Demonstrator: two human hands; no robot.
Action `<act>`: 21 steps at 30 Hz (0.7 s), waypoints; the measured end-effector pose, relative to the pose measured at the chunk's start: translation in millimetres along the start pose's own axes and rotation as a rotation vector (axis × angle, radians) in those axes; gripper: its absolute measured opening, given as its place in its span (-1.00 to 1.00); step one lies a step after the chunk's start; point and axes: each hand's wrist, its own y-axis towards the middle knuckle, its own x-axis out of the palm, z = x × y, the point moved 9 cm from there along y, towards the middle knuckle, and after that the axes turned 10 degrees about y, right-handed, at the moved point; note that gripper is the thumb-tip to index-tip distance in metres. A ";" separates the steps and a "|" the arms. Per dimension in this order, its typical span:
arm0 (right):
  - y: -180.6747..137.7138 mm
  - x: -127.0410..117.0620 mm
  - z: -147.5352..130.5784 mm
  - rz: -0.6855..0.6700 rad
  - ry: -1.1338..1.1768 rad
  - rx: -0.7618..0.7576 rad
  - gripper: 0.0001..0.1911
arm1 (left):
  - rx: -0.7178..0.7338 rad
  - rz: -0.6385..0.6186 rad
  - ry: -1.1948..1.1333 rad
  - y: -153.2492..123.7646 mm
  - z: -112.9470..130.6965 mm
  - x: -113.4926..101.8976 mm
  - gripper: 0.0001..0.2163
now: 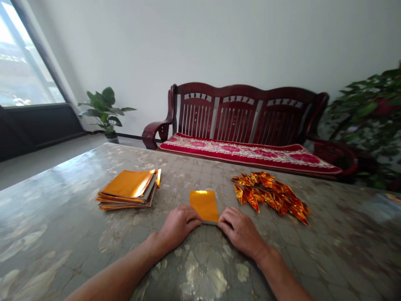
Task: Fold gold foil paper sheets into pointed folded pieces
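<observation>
Left hand (pixel 179 225): thumb and fingers pinching the near-left corner of the sheet (pixel 204 205), just below frame centre. Right hand (pixel 239 230): similar pinch, near-right corner. Sheet: smooth, glossy gold, four-sided; narrow grey strip along near edge. Stack (pixel 127 184), left of centre: flat, gold-faced, grey layers showing, edges uneven. Pieces (pixel 277 198), right of centre: crinkled gold foil, pointed, clustered. Table (pixel 103 263): shiny, floral-patterned surface. Bench (pixel 240 106), upper right: dark polished wood, slatted back, red patterned cover (pixel 234 149).

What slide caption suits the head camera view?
Left hand and right hand at the near corners of a gold sheet, between a stack of sheets and folded foil pieces.
</observation>
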 end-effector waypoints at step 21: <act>-5.2 -1.9 7.7 0.026 0.179 0.026 -0.86 | 0.063 -0.145 0.092 7.2 8.2 2.3 -0.79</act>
